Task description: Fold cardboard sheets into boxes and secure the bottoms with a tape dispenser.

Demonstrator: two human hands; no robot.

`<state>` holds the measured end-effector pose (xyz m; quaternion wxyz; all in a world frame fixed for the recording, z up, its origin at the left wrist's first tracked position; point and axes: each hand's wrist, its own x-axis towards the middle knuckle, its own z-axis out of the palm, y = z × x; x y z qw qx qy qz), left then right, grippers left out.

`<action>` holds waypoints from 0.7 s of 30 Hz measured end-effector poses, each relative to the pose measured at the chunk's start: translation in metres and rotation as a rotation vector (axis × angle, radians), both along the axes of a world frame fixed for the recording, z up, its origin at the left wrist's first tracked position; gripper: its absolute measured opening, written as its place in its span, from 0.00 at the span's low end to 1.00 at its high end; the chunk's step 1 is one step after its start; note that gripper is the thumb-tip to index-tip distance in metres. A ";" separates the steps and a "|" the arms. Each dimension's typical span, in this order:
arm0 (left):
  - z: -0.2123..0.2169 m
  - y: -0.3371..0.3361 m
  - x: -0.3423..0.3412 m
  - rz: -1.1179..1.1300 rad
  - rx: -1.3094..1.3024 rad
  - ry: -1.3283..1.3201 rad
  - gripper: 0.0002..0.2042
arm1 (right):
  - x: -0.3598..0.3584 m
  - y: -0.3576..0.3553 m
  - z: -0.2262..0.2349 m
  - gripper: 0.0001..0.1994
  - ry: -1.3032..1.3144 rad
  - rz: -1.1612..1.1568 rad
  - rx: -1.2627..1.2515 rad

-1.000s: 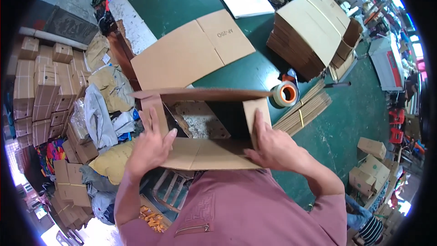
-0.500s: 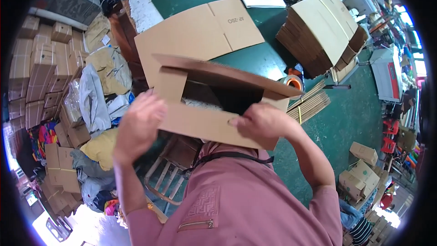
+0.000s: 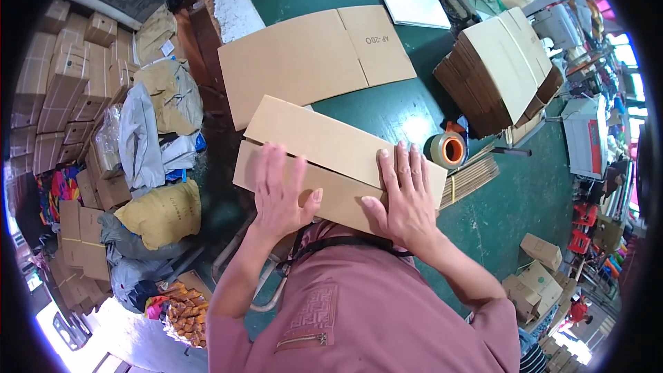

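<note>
A brown cardboard box (image 3: 314,135) is in front of me at the table's near edge, its two long flaps folded down with a narrow dark gap between them. My left hand (image 3: 282,190) lies over the left part of the near flap, fingers spread and slightly blurred. On the right part of the box my right hand (image 3: 407,200) rests flat, its fingers reaching across the gap onto the far flap. Neither hand grips anything. Just beyond the box's right end stands a tape dispenser (image 3: 447,150) with an orange core.
A flat cardboard sheet (image 3: 297,62) lies behind the box on the green table (image 3: 345,112). To the right are a large stack of folded cartons (image 3: 497,62) and a strapped bundle of cardboard (image 3: 473,178). Packed boxes (image 3: 69,90) and a yellow sack (image 3: 162,214) fill the left side.
The box's raised long flaps have come down over its opening. My hands went from holding its near side to lying on top, fingers stretched out.
</note>
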<state>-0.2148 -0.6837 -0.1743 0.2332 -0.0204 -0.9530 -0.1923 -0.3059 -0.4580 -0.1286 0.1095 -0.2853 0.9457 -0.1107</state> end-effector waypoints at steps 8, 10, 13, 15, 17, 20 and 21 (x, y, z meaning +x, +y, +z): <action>0.006 -0.002 -0.012 -0.102 -0.066 -0.200 0.19 | 0.009 0.023 -0.017 0.43 0.155 -0.153 -0.210; 0.009 -0.004 -0.012 -0.098 -0.073 -0.224 0.19 | 0.010 0.032 -0.018 0.45 0.177 -0.286 -0.318; 0.015 -0.011 -0.017 -0.164 0.058 -0.274 0.19 | 0.013 0.040 -0.014 0.49 -0.412 -0.667 -0.657; 0.029 -0.019 -0.027 -0.018 0.011 -0.226 0.21 | 0.015 0.043 -0.022 0.50 -0.381 -0.691 -0.663; 0.030 -0.033 -0.035 0.123 -0.037 -0.171 0.23 | 0.016 0.043 -0.030 0.50 -0.315 -0.698 -0.675; 0.024 -0.055 -0.046 0.213 0.623 -0.509 0.25 | 0.014 0.042 -0.031 0.50 -0.380 -0.747 -0.756; 0.021 -0.059 -0.045 0.199 0.640 -0.503 0.26 | 0.013 0.042 -0.030 0.49 -0.414 -0.756 -0.797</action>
